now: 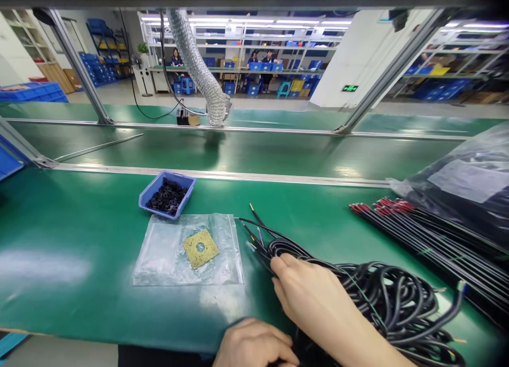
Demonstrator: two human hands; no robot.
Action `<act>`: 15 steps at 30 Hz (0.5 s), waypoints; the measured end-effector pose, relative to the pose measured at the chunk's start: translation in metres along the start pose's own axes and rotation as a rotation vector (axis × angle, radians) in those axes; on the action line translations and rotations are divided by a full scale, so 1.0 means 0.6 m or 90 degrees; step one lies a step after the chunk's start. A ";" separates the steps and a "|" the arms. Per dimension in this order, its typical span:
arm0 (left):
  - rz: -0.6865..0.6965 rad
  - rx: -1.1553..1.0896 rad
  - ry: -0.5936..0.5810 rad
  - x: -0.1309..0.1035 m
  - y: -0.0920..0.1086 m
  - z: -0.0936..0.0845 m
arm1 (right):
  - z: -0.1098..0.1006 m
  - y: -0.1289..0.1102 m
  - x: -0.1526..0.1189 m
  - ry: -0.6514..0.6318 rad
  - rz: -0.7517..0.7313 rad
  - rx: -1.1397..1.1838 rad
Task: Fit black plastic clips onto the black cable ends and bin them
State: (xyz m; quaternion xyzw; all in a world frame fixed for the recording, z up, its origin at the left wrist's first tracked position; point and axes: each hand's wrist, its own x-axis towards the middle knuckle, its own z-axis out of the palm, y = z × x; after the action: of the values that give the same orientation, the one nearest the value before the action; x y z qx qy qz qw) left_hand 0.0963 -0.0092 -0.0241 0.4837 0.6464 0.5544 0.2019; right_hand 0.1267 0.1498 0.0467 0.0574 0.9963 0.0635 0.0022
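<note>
My right hand [304, 285] is closed around part of a bundle of black cables [392, 298] that lies coiled on the green table at the right. Several stripped cable ends point left from beside its fingers. My left hand [256, 346] is at the table's front edge, left of my right forearm; its fingers are curled, and whatever they hold is hidden. Left of the cables lies a clear plastic bag [159, 250] with a yellowish square plate [201, 248] that has a round hole. Behind the bag stands a blue bin [185, 200] of small black parts.
Straight black cables with red ends [413, 234] lie at the right, beside a large plastic bag [469, 176]. A metal rail [222, 174] crosses behind the bin. A silver duct [199, 64] hangs beyond it. People sit at a far bench.
</note>
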 end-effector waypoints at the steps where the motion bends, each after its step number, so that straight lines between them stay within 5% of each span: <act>1: -0.016 0.015 0.016 0.000 0.002 -0.009 | 0.001 0.000 -0.003 0.002 -0.016 0.022; 7: -0.073 0.130 0.133 -0.012 0.029 -0.101 | -0.001 -0.002 -0.031 0.012 -0.107 0.157; 11: -0.099 0.266 0.191 0.005 0.048 -0.211 | -0.004 -0.006 -0.035 0.059 -0.176 0.225; 15: -0.176 0.497 0.267 0.074 0.051 -0.331 | 0.011 -0.001 -0.029 0.122 -0.233 0.234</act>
State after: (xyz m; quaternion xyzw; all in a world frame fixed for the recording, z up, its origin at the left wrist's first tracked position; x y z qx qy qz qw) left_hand -0.0698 -0.0779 0.0761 0.3104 0.8921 0.3232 -0.0583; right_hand 0.1442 0.1477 0.0402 -0.1306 0.9806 -0.1149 -0.0909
